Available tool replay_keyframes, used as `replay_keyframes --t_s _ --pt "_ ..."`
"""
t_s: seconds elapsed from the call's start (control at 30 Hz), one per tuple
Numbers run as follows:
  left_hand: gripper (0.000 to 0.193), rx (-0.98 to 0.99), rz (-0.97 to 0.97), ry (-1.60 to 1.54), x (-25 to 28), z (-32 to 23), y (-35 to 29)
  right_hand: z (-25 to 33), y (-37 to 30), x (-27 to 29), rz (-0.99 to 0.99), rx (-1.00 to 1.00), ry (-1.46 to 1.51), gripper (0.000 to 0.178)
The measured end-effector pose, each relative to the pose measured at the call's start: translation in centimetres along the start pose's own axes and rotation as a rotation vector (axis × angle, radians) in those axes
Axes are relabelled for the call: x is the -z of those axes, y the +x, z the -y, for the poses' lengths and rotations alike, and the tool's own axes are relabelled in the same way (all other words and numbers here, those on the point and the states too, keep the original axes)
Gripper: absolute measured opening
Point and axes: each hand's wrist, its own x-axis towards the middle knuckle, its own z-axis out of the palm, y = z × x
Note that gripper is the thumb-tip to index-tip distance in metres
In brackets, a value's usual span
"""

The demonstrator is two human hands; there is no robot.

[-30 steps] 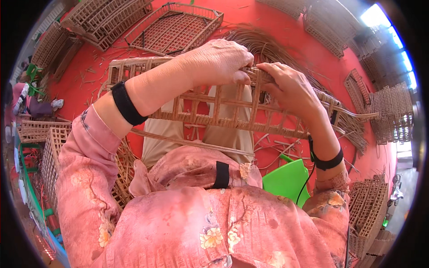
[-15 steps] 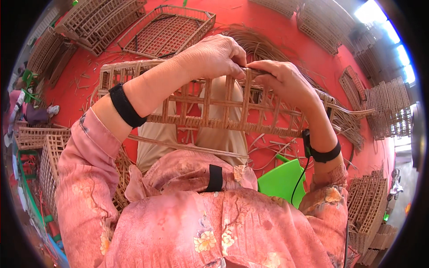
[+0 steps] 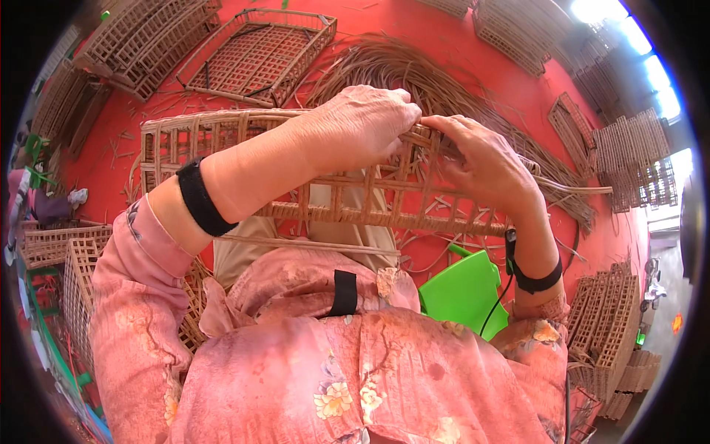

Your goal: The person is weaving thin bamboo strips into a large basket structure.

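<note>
An oblong wicker basket (image 3: 351,216) with open lattice sides lies tilted across my lap. Over its far rim, my left hand (image 3: 366,122) is closed, fingers curled in; whatever it pinches is hidden. Close beside it, my right hand (image 3: 484,159) bends over the same rim, index finger on top near the left fingertips and the other fingers down against the lattice. Loose cane ends (image 3: 573,186) stick out to the right past my right wrist. A long cane strip (image 3: 310,246) crosses my lap on the near side of the basket.
A heap of long cane strands (image 3: 458,89) covers the red floor (image 3: 399,22) beyond the basket. A shallow wicker tray (image 3: 325,31) stands far left. Stacked baskets (image 3: 151,44) rise at back left, more (image 3: 603,318) at right. A green plastic piece (image 3: 462,292) is near my right arm.
The basket has shifted and turned slightly, its left end nearer the left edge. My left hand has closed tighter and sits slightly above the rim; the right hand has moved a little rightward and nearer.
</note>
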Motion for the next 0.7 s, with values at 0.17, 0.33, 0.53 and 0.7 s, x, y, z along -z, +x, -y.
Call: replay_keyframes --t_s 0.17,0.33,0.53,0.7 --pt "0.03 -0.083 -0.04 0.109 0.2 -0.1 0.1 -0.8 -0.6 -0.7 -0.046 0.0 -0.098 0.042" --pt "0.029 -0.047 0.05 -0.094 1.3 0.7 0.6 -1.1 0.0 -0.1 -0.014 0.008 0.023 0.037" --pt "0.029 0.079 0.198 -0.348 2.5 1.2 1.1 -2.3 0.4 0.5 0.138 -0.105 0.375 0.041" --pt "0.036 -0.032 0.168 -0.064 1.9 -1.3 1.9 -4.2 -3.7 1.6 -0.133 -0.15 0.371 0.05"
